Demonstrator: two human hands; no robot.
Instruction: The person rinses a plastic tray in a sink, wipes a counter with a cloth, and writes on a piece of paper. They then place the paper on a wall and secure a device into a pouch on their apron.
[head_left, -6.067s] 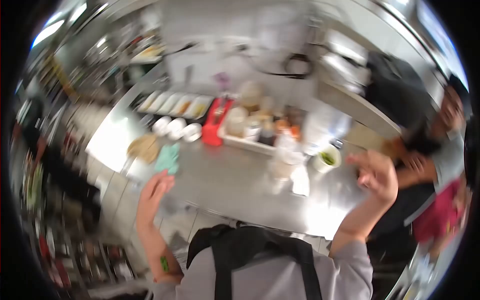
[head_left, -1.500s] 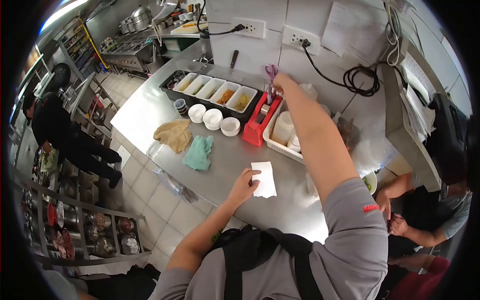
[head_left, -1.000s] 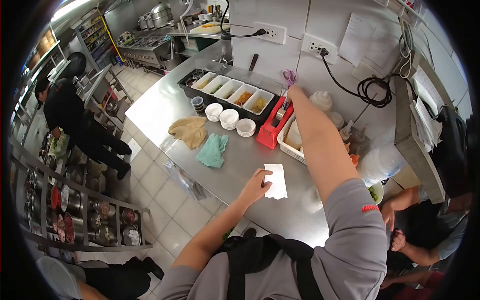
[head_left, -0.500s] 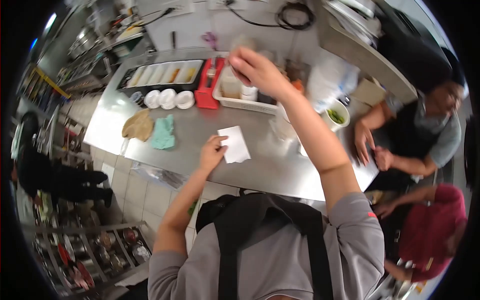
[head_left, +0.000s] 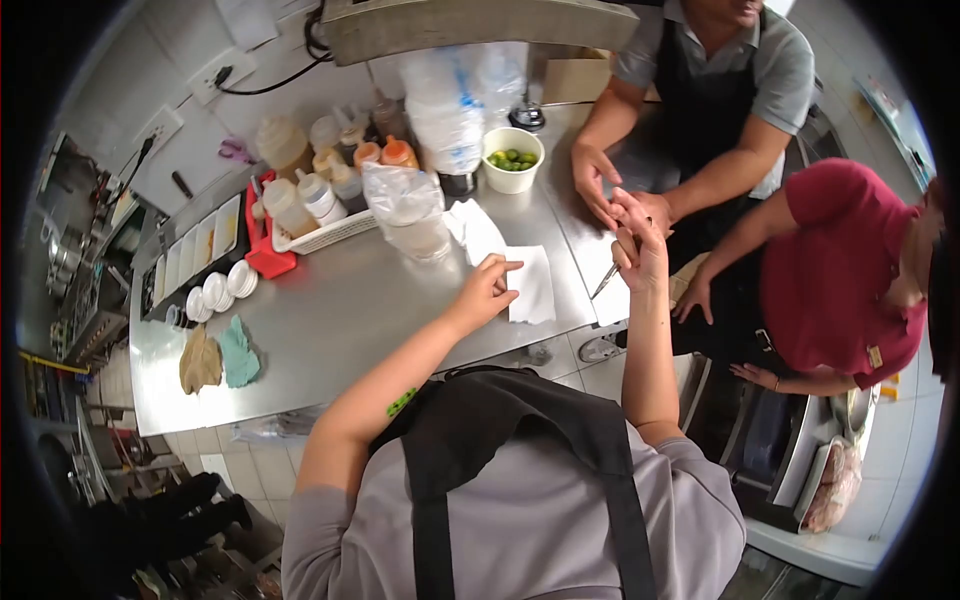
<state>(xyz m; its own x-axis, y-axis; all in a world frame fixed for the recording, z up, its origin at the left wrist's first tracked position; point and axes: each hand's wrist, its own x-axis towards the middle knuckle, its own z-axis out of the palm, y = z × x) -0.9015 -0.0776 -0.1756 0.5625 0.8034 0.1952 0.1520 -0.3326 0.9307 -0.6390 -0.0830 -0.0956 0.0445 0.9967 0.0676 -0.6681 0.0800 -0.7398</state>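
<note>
1. Head view, surroundings: steel tabletop w/ a white basket of squeeze bottles at the back and a red tape dispenser just beside it.
2. Stacked small white bowls sit nr the far left. A tan cloth and a green cloth lie side by side at the tabletop's front edge.
3. A clear plastic bag stands btwn the basket and a white bowl of limes. It's just behind the paper and not blocking it.
4. A co-worker in grey shirt + dark apron rests both hands on the tabletop's right end. A 2nd person in a red shirt stands beside them.
5. White paper lies flat nr the tabletop's front right corner.
6. Left hand: fingers loosely spread, index stretched out, tip touching the paper's left edge. Nothing gripped.
7. Right hand: raised off the tabletop's right end, just beside the co-worker's hands; contact can't be told. Fingers pressed together, pinching a thin strip that slants down toward the paper's right edge; what it is can't be told.
</note>
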